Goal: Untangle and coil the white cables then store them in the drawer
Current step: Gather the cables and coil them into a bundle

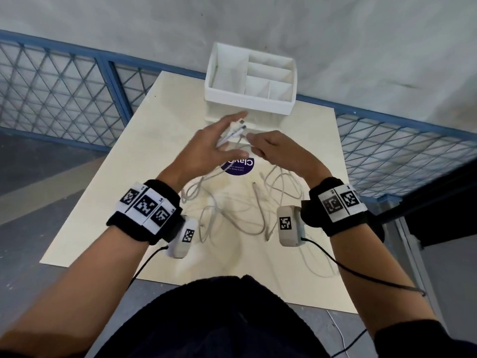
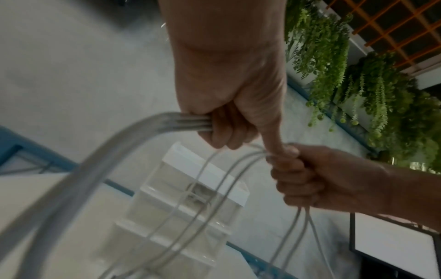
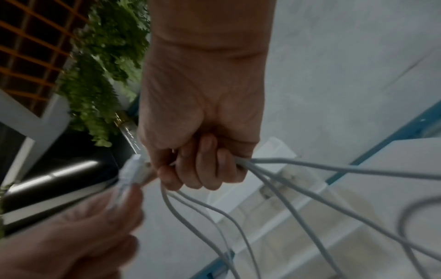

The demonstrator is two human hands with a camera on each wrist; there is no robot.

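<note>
White cables (image 1: 233, 134) gripped in left hand (image 1: 206, 148), right hand (image 1: 280, 151)

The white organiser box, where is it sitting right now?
In the head view the white organiser box stands at the far edge of the pale board, centred, just beyond both raised hands and the cable ends they hold.

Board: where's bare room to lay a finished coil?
Free: the board's left strip, from the organizer down to the near-left corner, and the far-right patch beside the organizer. Crowded: the centre and near-right, covered by loose white cables, and the sticker area under the left hand and right hand.
</note>
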